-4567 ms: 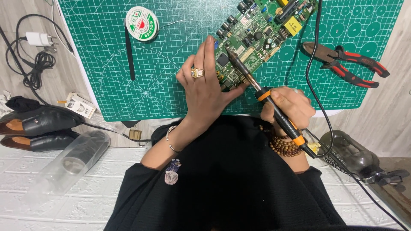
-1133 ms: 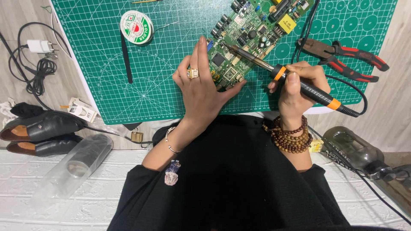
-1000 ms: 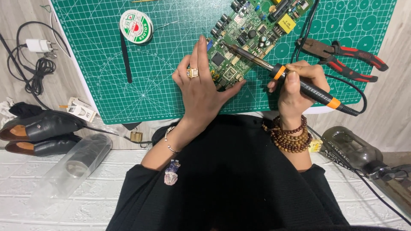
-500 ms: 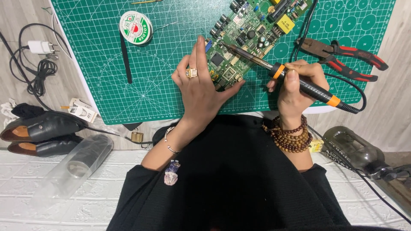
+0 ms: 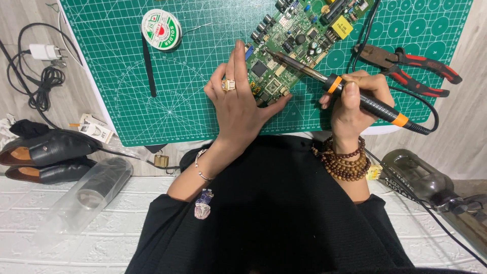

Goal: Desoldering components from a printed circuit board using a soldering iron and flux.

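A green circuit board (image 5: 299, 35) lies tilted on a green cutting mat (image 5: 193, 76). My left hand (image 5: 238, 104) rests flat on the board's near corner, fingers together, a ring on one finger. My right hand (image 5: 355, 101) grips a black soldering iron (image 5: 355, 96) with orange bands. Its metal tip touches the board near a black chip, just right of my left fingertips. The iron's black cable runs off to the right.
A solder spool (image 5: 161, 29) and black tweezers (image 5: 148, 66) lie on the mat's left part. Red-handled pliers (image 5: 406, 63) lie at the right. Off the mat: black shoes (image 5: 45, 152), a clear bottle (image 5: 86, 195), a charger with cable (image 5: 43, 71), and a dark bottle (image 5: 421, 177).
The right hand swung the soldering iron from a steep hold near my body to a flatter hold at the right. In the last second the tip stays on the board and both hands barely move.
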